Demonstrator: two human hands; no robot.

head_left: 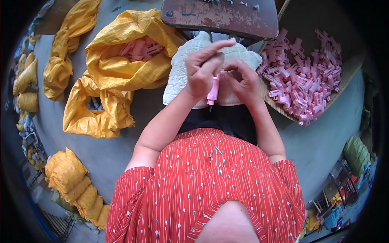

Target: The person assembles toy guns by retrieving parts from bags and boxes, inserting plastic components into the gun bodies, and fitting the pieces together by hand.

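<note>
Over my lap, my left hand (204, 72) is closed round a pink plastic tube-shaped piece (213, 91), its index finger stretched out to the right. The piece hangs between the hands, tilted, with a narrow tip at its lower end. My right hand (243, 83) is beside its upper end, thumb and fingers pinched together; whatever is between them is hidden or too small to make out. A pale quilted cloth (178, 69) covers my knees beneath both hands.
At right stands a cardboard box (351, 77) heaped with pink plastic pieces (302, 81). An open yellow woven sack (121, 75) at left holds more pink pieces. Ahead is a worn brown stool (221, 18) with small pale parts on top. Filled yellow sacks (75, 182) lie lower left.
</note>
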